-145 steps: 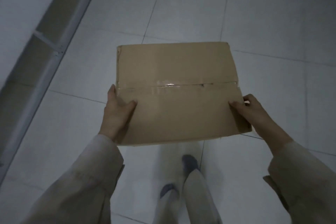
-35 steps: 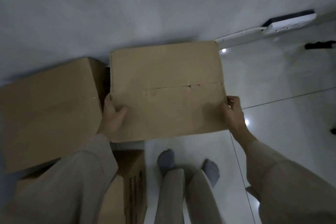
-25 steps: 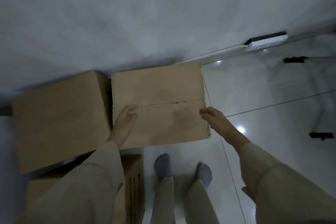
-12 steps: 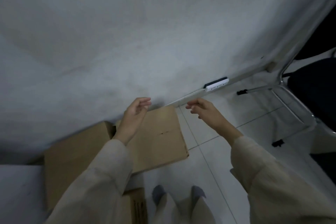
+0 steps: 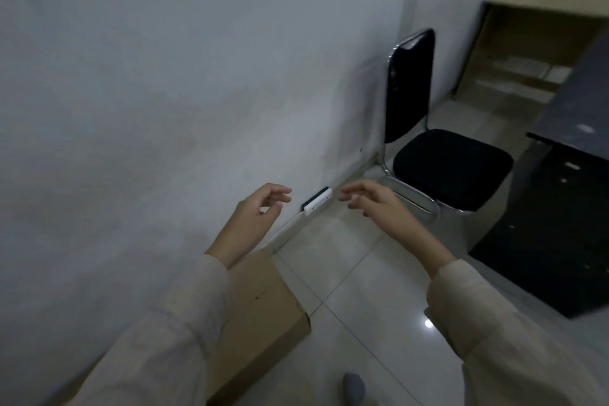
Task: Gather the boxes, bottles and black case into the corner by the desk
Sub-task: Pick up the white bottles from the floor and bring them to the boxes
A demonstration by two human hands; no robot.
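Note:
A brown cardboard box (image 5: 263, 310) rests on the tiled floor against the white wall, at the lower left, partly hidden by my left sleeve. My left hand (image 5: 255, 219) hovers well above it, fingers loosely curled and apart, holding nothing. My right hand (image 5: 372, 199) is raised beside it at the same height, also empty with fingers spread. The other boxes from before are out of frame. No bottles or black case are in view.
A white power strip (image 5: 317, 201) lies at the wall's foot with its cord running left. A black chair (image 5: 438, 158) with a chrome frame stands against the wall. A dark desk (image 5: 566, 201) fills the right; a wooden shelf unit (image 5: 527, 39) stands behind.
I set the box down beside the other box at the wall and let go with both hands. Both hands rose, and my view swung up and to the right toward the chair.

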